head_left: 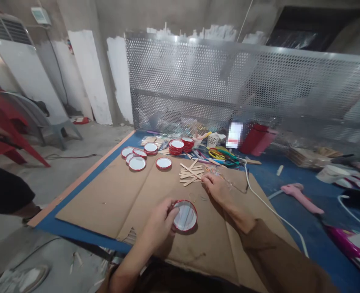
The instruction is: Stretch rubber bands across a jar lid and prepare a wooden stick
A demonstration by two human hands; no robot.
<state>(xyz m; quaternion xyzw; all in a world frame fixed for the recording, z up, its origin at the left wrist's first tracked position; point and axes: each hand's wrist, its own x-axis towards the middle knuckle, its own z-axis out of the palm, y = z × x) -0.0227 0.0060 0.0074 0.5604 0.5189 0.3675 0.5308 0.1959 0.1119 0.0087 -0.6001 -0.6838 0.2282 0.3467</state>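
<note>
My left hand (161,219) is closed on a round jar lid (185,216) with a red rim and a pale inner face. It is held tilted just above the cardboard, with the inside facing me. My right hand (216,188) reaches to a small pile of wooden craft sticks (189,176) lying crisscross on the cardboard. Its thumb and fingertips pinch the near right end of one stick. Another red-rimmed lid (163,163) lies alone behind the pile's left side. Farther left is a loose group of similar lids (137,163).
A cardboard sheet (100,203) covers the blue table. Stacked lids (176,147), scissors (218,154) and a phone (234,135) stand or lie along the back, before a perforated metal screen (180,73). A pink glue gun (302,196) and white cable (277,212) are right. Someone's leg (7,191) shows left.
</note>
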